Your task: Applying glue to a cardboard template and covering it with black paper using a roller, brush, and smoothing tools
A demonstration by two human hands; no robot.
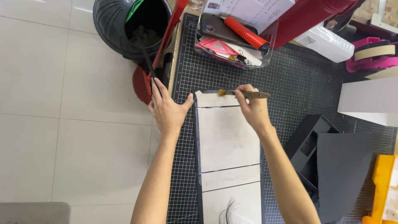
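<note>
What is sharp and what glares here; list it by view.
Head view: even, soft light with faint shadows; pale glare patches on the floor tiles; the right hand and brush are sharp, as are the left hand and the cutting mat's grid; slight wide-angle bend at the edges.

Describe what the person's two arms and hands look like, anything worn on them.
Both forearms are bare, with no sleeves in view. The left hand and right hand wear no gloves, and no watch, bracelet or ring is visible. Fingers are uncovered.
</note>
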